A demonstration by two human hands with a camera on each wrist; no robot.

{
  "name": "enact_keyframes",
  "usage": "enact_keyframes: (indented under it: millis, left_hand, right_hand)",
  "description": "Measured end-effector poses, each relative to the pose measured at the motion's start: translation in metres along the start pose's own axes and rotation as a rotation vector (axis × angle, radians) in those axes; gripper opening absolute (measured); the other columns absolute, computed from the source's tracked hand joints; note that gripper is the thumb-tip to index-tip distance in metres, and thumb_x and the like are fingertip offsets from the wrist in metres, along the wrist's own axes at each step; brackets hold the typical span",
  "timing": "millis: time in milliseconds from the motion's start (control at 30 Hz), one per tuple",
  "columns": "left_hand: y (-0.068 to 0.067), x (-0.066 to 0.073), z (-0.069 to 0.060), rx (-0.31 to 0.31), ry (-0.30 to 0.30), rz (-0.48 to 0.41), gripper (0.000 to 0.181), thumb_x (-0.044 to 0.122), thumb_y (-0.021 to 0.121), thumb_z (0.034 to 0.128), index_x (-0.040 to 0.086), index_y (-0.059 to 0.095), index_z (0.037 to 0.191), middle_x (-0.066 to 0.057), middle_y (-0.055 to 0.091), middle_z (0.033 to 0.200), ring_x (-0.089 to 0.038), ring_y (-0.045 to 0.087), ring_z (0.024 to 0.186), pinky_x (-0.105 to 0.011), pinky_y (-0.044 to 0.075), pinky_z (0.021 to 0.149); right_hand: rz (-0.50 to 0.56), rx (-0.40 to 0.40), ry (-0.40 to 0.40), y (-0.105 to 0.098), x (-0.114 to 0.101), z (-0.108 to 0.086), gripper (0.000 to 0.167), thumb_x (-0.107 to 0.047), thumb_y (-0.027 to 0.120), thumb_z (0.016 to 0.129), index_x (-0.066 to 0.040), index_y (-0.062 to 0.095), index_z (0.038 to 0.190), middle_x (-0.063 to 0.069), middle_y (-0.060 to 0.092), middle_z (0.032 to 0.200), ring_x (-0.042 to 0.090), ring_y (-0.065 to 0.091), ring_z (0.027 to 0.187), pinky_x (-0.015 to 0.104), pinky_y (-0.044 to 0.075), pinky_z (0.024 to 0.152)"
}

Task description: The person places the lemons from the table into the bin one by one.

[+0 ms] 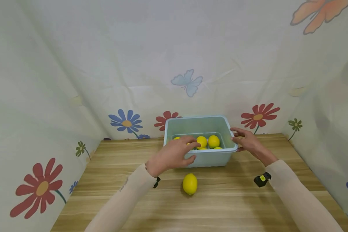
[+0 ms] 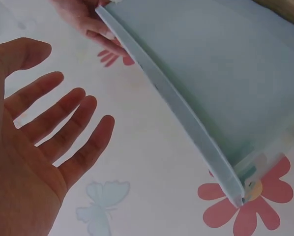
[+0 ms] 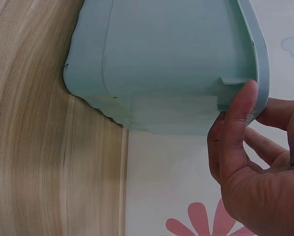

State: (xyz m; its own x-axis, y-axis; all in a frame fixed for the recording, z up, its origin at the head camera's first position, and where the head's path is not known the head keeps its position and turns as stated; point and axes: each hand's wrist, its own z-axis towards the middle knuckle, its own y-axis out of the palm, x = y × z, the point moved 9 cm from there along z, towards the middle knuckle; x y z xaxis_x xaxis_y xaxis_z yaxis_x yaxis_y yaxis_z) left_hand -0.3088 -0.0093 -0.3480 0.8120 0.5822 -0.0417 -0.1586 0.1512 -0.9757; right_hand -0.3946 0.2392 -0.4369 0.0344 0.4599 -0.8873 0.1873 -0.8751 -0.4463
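Observation:
A light blue plastic bin [image 1: 207, 159] stands on the table with several lemons [image 1: 214, 141] inside. My right hand [image 1: 249, 141] grips its rim at the right side; in the right wrist view that hand [image 3: 265, 172] has fingers on both sides of the rim [image 3: 263, 64]. Over the bin's front left part hovers my left hand [image 1: 174, 153], hiding some of the lemons. The left wrist view shows this hand [image 2: 44, 123] with spread, loosely bent fingers and nothing in them, apart from the bin's rim [image 2: 176, 113]. A single lemon [image 1: 189, 184] lies on the table in front of the bin.
The wooden table [image 1: 226, 206] reaches back to a white cloth [image 1: 150, 48] printed with flowers and butterflies. This cloth also hangs along the left and right sides. The bin stands close to the back cloth.

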Motion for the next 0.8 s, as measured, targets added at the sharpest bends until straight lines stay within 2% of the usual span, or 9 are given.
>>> enact_keyframes:
  millis: [133, 233, 400, 633, 800]
  left_hand:
    - [-0.001, 0.016, -0.009, 0.048, 0.067, 0.016, 0.039, 0.034, 0.061, 0.0939, 0.021, 0.059, 0.131, 0.002, 0.061, 0.128, -0.015, 0.059, 0.113, -0.027, 0.055, 0.091]
    - [-0.002, 0.029, -0.018, 0.066, 0.111, 0.016, 0.038, 0.033, 0.061, 0.0938, 0.021, 0.060, 0.130, 0.001, 0.061, 0.129, -0.016, 0.057, 0.116, -0.028, 0.053, 0.097]
    - [0.004, 0.047, -0.034, 0.048, 0.163, 0.031, 0.038, 0.033, 0.061, 0.0936, 0.021, 0.060, 0.130, 0.002, 0.060, 0.130, -0.015, 0.056, 0.120, -0.029, 0.049, 0.103]
    - [0.037, 0.068, -0.050, -0.052, 0.226, 0.025, 0.038, 0.035, 0.060, 0.0941, 0.023, 0.058, 0.130, 0.003, 0.059, 0.129, -0.013, 0.056, 0.116, -0.025, 0.051, 0.097]
    - [0.061, 0.073, -0.057, -0.146, 0.228, -0.030, 0.040, 0.034, 0.059, 0.0948, 0.026, 0.055, 0.133, 0.004, 0.056, 0.133, -0.013, 0.054, 0.120, -0.026, 0.050, 0.101]
  right_hand:
    - [0.000, -0.002, -0.007, 0.000, -0.001, -0.001, 0.062, -0.018, 0.055, 0.100, -0.014, 0.028, 0.156, 0.028, 0.041, 0.141, 0.030, 0.062, 0.097, 0.035, 0.061, 0.075]
    - [0.001, -0.002, -0.005, 0.000, -0.001, -0.001, 0.062, -0.018, 0.055, 0.100, -0.015, 0.028, 0.156, 0.028, 0.041, 0.142, 0.029, 0.061, 0.096, 0.035, 0.061, 0.075]
    - [0.002, -0.006, -0.005, 0.002, -0.002, -0.002, 0.062, -0.018, 0.055, 0.100, -0.015, 0.028, 0.156, 0.028, 0.041, 0.142, 0.028, 0.061, 0.095, 0.035, 0.061, 0.075]
    - [0.005, -0.006, 0.001, 0.002, -0.002, -0.002, 0.062, -0.018, 0.055, 0.100, -0.015, 0.028, 0.156, 0.028, 0.041, 0.142, 0.027, 0.061, 0.093, 0.034, 0.061, 0.075]
    - [0.008, -0.003, -0.001, 0.001, -0.002, -0.002, 0.062, -0.018, 0.056, 0.100, -0.015, 0.028, 0.156, 0.028, 0.041, 0.142, 0.027, 0.061, 0.094, 0.034, 0.061, 0.074]
